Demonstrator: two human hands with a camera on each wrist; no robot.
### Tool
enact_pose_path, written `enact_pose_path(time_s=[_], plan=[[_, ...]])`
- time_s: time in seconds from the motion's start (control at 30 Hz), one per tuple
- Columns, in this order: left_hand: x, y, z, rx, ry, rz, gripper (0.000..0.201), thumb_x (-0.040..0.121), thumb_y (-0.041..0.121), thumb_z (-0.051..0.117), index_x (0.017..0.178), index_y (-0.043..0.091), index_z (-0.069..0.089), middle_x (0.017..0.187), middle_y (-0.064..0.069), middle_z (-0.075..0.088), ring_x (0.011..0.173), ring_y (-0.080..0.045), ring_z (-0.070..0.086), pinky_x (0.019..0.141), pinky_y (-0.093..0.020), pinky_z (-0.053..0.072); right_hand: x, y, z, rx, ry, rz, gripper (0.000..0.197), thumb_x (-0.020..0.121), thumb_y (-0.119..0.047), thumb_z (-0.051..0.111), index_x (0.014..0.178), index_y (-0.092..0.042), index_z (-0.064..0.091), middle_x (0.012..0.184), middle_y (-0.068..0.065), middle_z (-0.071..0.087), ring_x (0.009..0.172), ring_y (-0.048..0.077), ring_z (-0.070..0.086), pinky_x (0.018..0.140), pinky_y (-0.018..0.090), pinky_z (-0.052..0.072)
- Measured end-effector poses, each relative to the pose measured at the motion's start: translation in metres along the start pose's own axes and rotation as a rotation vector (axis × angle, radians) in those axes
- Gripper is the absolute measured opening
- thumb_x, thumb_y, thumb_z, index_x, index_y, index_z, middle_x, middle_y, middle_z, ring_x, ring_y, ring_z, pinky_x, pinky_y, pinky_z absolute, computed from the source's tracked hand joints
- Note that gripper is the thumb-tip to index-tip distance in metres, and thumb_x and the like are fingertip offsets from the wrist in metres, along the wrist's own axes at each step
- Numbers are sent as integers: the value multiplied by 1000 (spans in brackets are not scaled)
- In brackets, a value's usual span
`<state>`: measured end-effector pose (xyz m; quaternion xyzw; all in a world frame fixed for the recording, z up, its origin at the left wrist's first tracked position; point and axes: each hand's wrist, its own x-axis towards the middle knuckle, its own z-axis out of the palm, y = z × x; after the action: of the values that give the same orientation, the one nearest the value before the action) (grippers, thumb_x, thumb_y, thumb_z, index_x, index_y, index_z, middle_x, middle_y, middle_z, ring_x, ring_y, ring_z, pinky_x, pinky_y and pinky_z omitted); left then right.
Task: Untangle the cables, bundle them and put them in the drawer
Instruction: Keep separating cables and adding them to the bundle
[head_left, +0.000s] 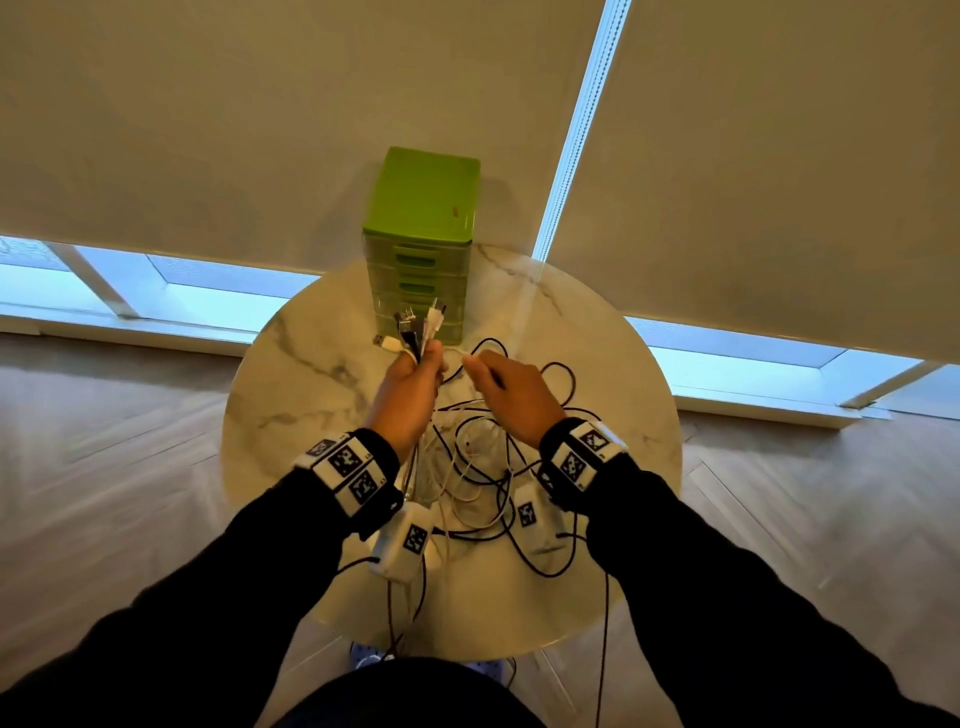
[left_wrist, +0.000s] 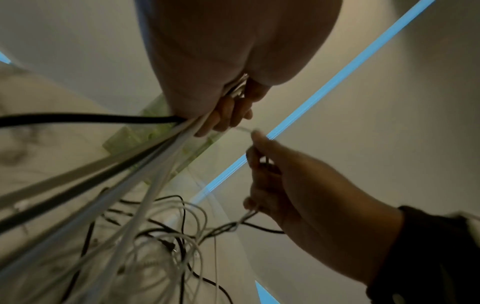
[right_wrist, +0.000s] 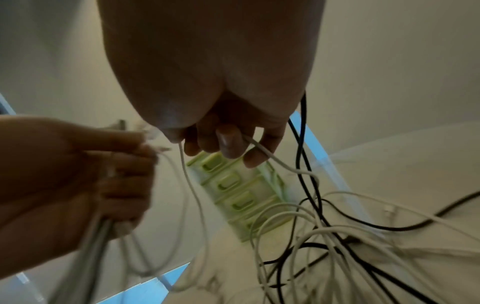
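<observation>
Left hand (head_left: 410, 384) fisted around a bunch of cable ends, plugs (head_left: 418, 325) fanning up out of the fist right in front of the green drawer unit (head_left: 421, 234); right hand (head_left: 511, 392) just beside it, fingers curled on one thin white cable (right_wrist: 262, 151) and feeding it toward the bunch. Rest of the cables (head_left: 483, 467) — white and black mixed — hang from both hands into a loose tangle on the marble table (head_left: 291, 374), on the near side of the drawer unit. Handling, my read: light, limp, smooth-jacketed, so a single strand will slide through a loose pinch and loops will snag each other if yanked. Grab near the connector, where the stiff plug body gives a stop, and run the strand out hand over hand rather than pulling on the knot. Connectors are the only fragile bit — don't bend at the strain relief. Hard to make out: how many cables in the fist, plug types blurred, and which strand in the pile belongs to which end. All drawers look closed; target drawer unknown. Table's near edge and some dangling leads are hidden behind the sleeves and wrist rigs
</observation>
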<state>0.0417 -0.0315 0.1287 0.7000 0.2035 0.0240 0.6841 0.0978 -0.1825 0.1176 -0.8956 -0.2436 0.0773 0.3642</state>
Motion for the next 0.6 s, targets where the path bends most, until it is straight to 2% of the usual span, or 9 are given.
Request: enact_pose_path(time_s=[0.13, 0.2, 0.3, 0.37, 0.43, 0.47, 0.53, 0.57, 0.6], plan=[[0, 10, 7, -198, -43, -116, 33, 108, 35, 41, 81, 21, 54, 53, 12, 42, 50, -5, 37, 51, -22, 31, -7, -18, 13, 108, -30, -93, 35, 107, -44, 35, 109, -24, 64, 79, -1, 64, 70, 17, 60, 66, 35, 46], [4, 9, 5, -215, -78, -135, 33, 108, 35, 43, 84, 18, 57, 57, 9, 45, 51, -6, 41, 52, -22, 31, -10, -18, 15, 89, -70, -119, 36, 106, -46, 33, 124, -30, 60, 86, 0, 68, 74, 16, 63, 68, 33, 48], [11, 9, 5, -207, -43, -109, 29, 106, 34, 45, 85, 19, 57, 64, 4, 38, 57, -10, 34, 56, -27, 28, -16, -12, 17, 163, -111, -105, 35, 107, -44, 32, 96, -22, 57, 77, -4, 60, 69, 13, 57, 68, 39, 47], [13, 17, 3, -253, 0, -53, 30, 108, 37, 42, 105, 12, 60, 69, 6, 37, 60, -9, 34, 58, -26, 28, -21, 2, 22, 204, -143, -41, 41, 107, -48, 31, 83, -23, 53, 70, -6, 56, 65, 11, 55, 71, 40, 49], [16, 27, -4, -288, 37, 6, 43, 108, 41, 38, 126, 5, 54, 77, 8, 46, 70, -10, 40, 69, -23, 35, -28, 28, 28, 103, -187, 81, 50, 102, -62, 24, 76, -32, 54, 68, -5, 61, 67, 12, 59, 84, 49, 50], [18, 32, -10, -313, 48, 49, 40, 108, 42, 37, 121, 9, 55, 81, 8, 53, 70, -12, 41, 71, -23, 37, -31, 40, 30, 41, -218, 150, 53, 99, -67, 20, 73, -38, 55, 69, -7, 64, 72, 12, 61, 91, 53, 47], [24, 47, -25, -391, 62, 134, 30, 109, 40, 36, 97, 18, 53, 83, 7, 64, 59, -6, 40, 57, -19, 35, -39, 65, 30, -83, -328, 274, 49, 99, -66, 17, 70, -55, 55, 90, -8, 71, 95, 18, 65, 103, 56, 37], [27, 55, -34, -425, 84, 156, 29, 109, 39, 36, 91, 21, 49, 80, 6, 64, 53, -4, 40, 52, -19, 32, -44, 75, 28, -187, -398, 304, 47, 101, -62, 16, 73, -57, 53, 105, -6, 70, 109, 21, 62, 108, 56, 30], [31, 63, -43, -451, 112, 175, 29, 109, 39, 36, 89, 22, 47, 75, 7, 62, 50, -2, 40, 50, -19, 31, -50, 82, 23, -287, -445, 346, 46, 103, -58, 15, 79, -52, 54, 115, -4, 67, 118, 23, 58, 111, 56, 24]])
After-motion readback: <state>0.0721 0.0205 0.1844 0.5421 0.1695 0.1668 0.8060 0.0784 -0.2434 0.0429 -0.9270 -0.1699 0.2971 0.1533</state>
